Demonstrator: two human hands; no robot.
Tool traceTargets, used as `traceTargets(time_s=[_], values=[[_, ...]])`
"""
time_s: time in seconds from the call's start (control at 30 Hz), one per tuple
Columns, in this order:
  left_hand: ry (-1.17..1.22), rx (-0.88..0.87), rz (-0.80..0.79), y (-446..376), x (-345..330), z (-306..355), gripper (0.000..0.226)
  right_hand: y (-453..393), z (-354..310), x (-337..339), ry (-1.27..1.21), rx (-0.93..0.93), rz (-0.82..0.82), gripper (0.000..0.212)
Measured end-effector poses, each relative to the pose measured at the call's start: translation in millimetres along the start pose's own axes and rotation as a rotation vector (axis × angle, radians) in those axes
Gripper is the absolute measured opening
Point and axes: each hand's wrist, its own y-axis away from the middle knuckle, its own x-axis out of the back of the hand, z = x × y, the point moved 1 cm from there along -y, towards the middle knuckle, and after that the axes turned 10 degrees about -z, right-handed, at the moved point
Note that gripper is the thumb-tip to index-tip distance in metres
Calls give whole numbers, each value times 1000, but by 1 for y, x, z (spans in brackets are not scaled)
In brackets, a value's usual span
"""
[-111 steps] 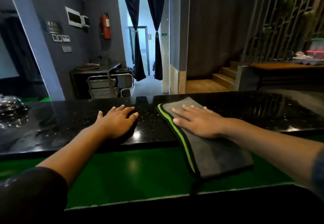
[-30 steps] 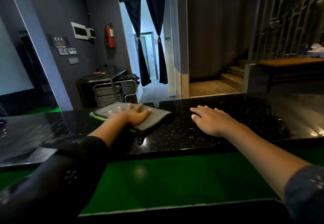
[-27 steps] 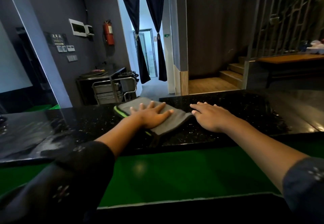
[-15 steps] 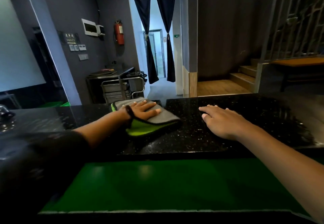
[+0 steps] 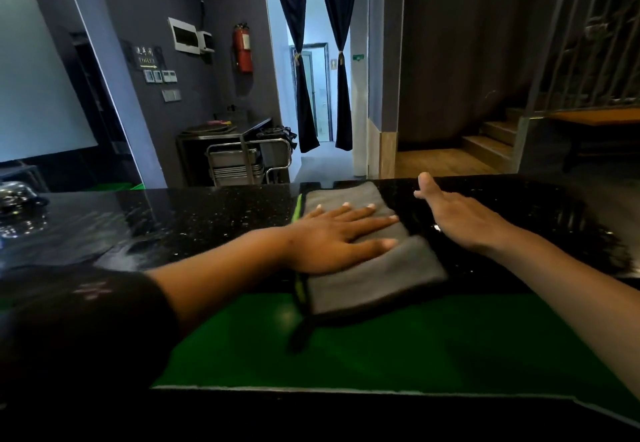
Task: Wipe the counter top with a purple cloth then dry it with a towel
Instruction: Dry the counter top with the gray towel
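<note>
Keep left hand (image 5: pixel 332 237) flat, fingers spread on grey towel (image 5: pixel 374 265); sweep black bench (image 5: pixel 207 213) in overlapping passes; right hand (image 5: pixel 460 220) open, braced.

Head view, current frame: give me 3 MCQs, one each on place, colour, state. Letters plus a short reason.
1. Where does the grey towel lie?
A. on the green lower shelf only
B. on the black counter top, near end hanging over its edge
C. on the steel trolley

2. What colour is the towel's edge trim?
A. green
B. red
C. white

3. What is the left hand doing?
A. gripping a bunched towel
B. hovering above the towel
C. pressing flat on the towel, fingers straight

Answers: 1 B, the towel drapes past the counter's front edge; 2 A, a bright green strip runs along its left side; 3 C, palm and straight fingers lie on the cloth.
</note>
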Motion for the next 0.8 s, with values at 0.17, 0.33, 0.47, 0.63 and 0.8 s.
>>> traceTargets(time_s=[0.17, 0.33, 0.47, 0.63, 0.8], values=[[74, 250, 38, 61, -3, -97, 114, -4, 1, -3, 85, -42, -12, 81], [175, 547, 10, 70, -10, -145, 100, -4, -1, -5, 197, -58, -27, 74], [148, 508, 33, 61, -11, -72, 69, -4, -4, -10, 263, -57, -50, 65], [84, 334, 65, 60, -19, -8, 69, -1, -16, -18, 269, -57, -41, 59], [120, 434, 113, 104, -29, -102, 103, 31, -71, -58, 263, 200, -107, 55]])
